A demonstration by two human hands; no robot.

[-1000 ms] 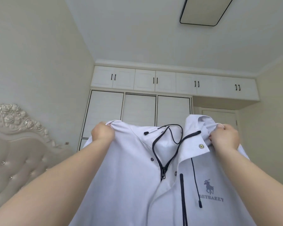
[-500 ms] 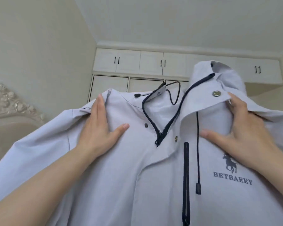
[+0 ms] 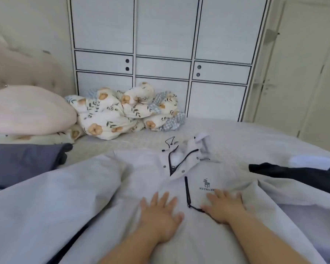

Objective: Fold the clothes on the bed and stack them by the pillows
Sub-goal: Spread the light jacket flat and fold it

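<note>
Lying flat on the bed, front side up, is a white zip jacket. Its collar points toward the wardrobe and its body comes down toward the person. Both sleeves are spread out to the sides. A dark zipper is open at the neck, and a dark horse logo with letters under it sits on the chest. Thin dark cords from the collar lie on the sheet just above the jacket.

Both hands are flat on the jacket with the fingers straight and spread, holding nothing. The left hand presses on the middle of the front. The right hand presses just below the logo, and its fingertips cover the end of the letters. A short dark pocket zip runs between the two hands.

A dark blue cloth lies on the bed to the left of the jacket, close to the pillows. A black piece of clothing lies on the right, with the jacket's sleeve over its near edge. A pink pillow sits at the head of the bed, by the padded headboard. Next to it is a bunched-up flower-print quilt, up against the wardrobe. A door is at the far right.
</note>
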